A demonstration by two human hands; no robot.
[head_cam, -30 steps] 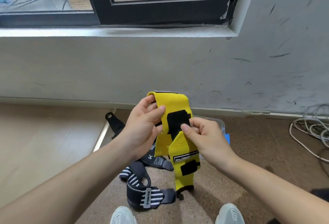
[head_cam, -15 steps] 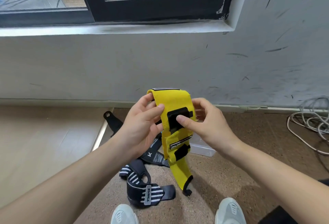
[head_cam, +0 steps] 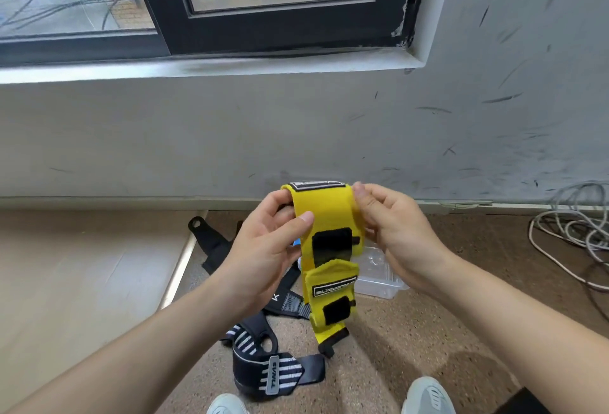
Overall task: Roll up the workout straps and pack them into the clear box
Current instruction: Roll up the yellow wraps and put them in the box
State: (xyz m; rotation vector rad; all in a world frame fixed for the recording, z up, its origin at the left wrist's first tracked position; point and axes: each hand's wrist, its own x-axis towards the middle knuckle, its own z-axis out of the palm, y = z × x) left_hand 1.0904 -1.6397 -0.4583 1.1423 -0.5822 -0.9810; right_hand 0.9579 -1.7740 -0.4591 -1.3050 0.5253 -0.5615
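A yellow workout strap [head_cam: 324, 216] with black patches is held up in the air, folded over at its top, its tail hanging toward the floor. My left hand [head_cam: 263, 242] grips its left edge, thumb on the front. My right hand [head_cam: 392, 229] pinches its right edge near the fold. The clear box [head_cam: 379, 277] sits on the floor behind the strap, mostly hidden by it and my right hand. Black and white striped straps [head_cam: 263, 371] lie in a heap on the floor below my left hand.
A grey wall with a dark-framed window [head_cam: 263, 18] rises straight ahead. A coil of pale cable [head_cam: 573, 232] lies at the right. A metal strip [head_cam: 179, 268] divides the smooth floor on the left from the speckled brown floor. My shoes [head_cam: 425, 397] show at the bottom.
My right hand has left the black patch on the strap's front and moved up to the right edge near the fold. The hanging tail has shortened and folded upward.
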